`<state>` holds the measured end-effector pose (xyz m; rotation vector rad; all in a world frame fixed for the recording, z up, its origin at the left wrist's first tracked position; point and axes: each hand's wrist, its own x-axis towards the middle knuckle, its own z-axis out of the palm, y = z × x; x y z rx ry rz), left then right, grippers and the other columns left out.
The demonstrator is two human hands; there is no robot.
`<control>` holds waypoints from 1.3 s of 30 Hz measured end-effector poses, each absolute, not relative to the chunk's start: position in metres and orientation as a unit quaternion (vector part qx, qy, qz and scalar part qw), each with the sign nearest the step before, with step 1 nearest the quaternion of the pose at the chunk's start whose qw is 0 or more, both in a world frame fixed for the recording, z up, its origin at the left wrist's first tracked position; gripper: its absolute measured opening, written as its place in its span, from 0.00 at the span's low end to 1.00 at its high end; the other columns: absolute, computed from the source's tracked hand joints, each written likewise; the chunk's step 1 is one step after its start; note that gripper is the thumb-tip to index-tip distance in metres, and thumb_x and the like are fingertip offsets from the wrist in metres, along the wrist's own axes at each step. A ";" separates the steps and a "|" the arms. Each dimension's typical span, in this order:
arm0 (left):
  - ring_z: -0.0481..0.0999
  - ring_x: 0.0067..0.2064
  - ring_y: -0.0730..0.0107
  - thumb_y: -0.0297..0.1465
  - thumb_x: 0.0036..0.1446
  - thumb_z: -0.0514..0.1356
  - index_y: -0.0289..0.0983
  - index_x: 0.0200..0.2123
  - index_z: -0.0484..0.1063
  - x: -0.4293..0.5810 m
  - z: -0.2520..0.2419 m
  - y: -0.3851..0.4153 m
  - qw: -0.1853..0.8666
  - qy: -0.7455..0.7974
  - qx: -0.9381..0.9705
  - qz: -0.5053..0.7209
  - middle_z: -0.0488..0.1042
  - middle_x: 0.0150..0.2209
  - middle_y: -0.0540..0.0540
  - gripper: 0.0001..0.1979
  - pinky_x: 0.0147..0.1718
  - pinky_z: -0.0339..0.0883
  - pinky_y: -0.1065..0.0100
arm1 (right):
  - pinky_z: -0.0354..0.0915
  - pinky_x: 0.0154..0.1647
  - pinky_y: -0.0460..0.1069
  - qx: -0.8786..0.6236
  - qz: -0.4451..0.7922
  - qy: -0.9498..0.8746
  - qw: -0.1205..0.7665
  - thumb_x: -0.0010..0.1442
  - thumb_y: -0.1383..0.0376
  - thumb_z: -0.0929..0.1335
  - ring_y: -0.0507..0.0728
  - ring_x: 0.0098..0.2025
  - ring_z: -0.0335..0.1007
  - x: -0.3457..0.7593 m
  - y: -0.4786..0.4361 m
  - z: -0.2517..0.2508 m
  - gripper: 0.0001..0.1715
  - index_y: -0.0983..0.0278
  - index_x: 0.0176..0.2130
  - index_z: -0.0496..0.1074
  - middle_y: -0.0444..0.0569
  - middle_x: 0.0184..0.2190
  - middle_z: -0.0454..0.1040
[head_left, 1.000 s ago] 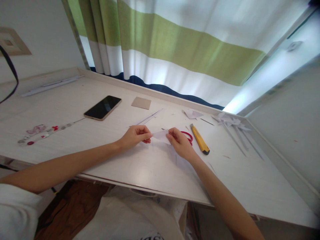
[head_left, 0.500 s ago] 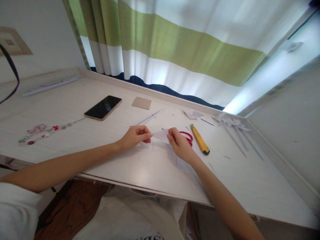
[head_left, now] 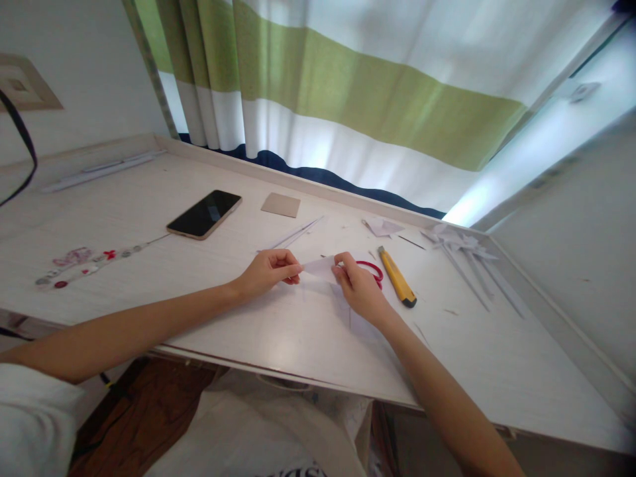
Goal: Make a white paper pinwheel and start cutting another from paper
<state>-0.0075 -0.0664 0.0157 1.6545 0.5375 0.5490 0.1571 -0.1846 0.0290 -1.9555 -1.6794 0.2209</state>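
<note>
A small piece of white paper [head_left: 318, 266] is stretched between my two hands, just above the white desk. My left hand [head_left: 275, 268] pinches its left tip between thumb and finger. On the other side, my right hand [head_left: 355, 281] is closed on the right end. Red-handled scissors [head_left: 376, 273] lie right beside my right hand, partly hidden by it. A yellow box cutter [head_left: 397, 277] rests a little further right. More white paper, partly covered, is under my right wrist.
A phone [head_left: 205, 214] and a beaded strand [head_left: 94, 265] lie at the left. Behind my hands are a tan card [head_left: 281, 205], thin paper sticks [head_left: 295, 233] and a folded paper piece [head_left: 383, 227]. Paper pinwheel-like shapes on sticks [head_left: 462, 245] lie at the right.
</note>
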 end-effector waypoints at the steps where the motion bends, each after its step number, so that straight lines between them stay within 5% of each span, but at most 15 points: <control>1: 0.71 0.25 0.75 0.34 0.47 0.59 0.32 0.23 0.67 -0.008 0.015 -0.066 0.607 0.231 0.723 0.237 0.71 0.21 0.50 0.10 0.28 0.67 0.72 | 0.49 0.23 0.46 -0.726 0.087 -0.623 0.277 0.58 0.64 0.55 0.53 0.22 0.57 0.157 -0.185 0.029 0.09 0.61 0.39 0.59 0.42 0.19 0.61; 11: 0.65 0.24 0.78 0.31 0.47 0.58 0.34 0.23 0.65 -0.013 0.016 -0.064 0.532 0.202 0.786 0.240 0.65 0.21 0.53 0.07 0.24 0.60 0.76 | 0.49 0.22 0.45 -0.687 0.189 -0.614 0.341 0.57 0.62 0.58 0.50 0.20 0.53 0.163 -0.182 0.023 0.06 0.61 0.35 0.59 0.38 0.17 0.59; 19: 0.65 0.24 0.78 0.33 0.50 0.56 0.34 0.24 0.63 -0.013 0.017 -0.063 0.574 0.148 0.783 0.190 0.63 0.23 0.53 0.08 0.26 0.63 0.73 | 0.52 0.19 0.44 -0.634 0.280 -0.615 0.376 0.57 0.53 0.57 0.48 0.19 0.54 0.166 -0.179 0.025 0.19 0.62 0.22 0.58 0.39 0.16 0.56; 31: 0.64 0.22 0.79 0.33 0.51 0.54 0.33 0.25 0.62 -0.014 0.014 -0.066 0.604 0.089 0.787 0.092 0.61 0.21 0.54 0.08 0.23 0.61 0.75 | 0.44 0.19 0.45 -0.608 0.219 -0.681 0.344 0.58 0.59 0.58 0.47 0.19 0.46 0.157 -0.186 0.028 0.21 0.64 0.18 0.53 0.39 0.15 0.51; 39: 0.57 0.21 0.81 0.35 0.53 0.53 0.32 0.24 0.66 -0.014 0.020 -0.075 0.547 0.066 0.832 0.063 0.59 0.18 0.55 0.13 0.19 0.49 0.77 | 0.46 0.21 0.44 -0.580 0.194 -0.730 0.306 0.58 0.62 0.58 0.46 0.19 0.46 0.141 -0.189 0.025 0.18 0.64 0.18 0.55 0.38 0.15 0.52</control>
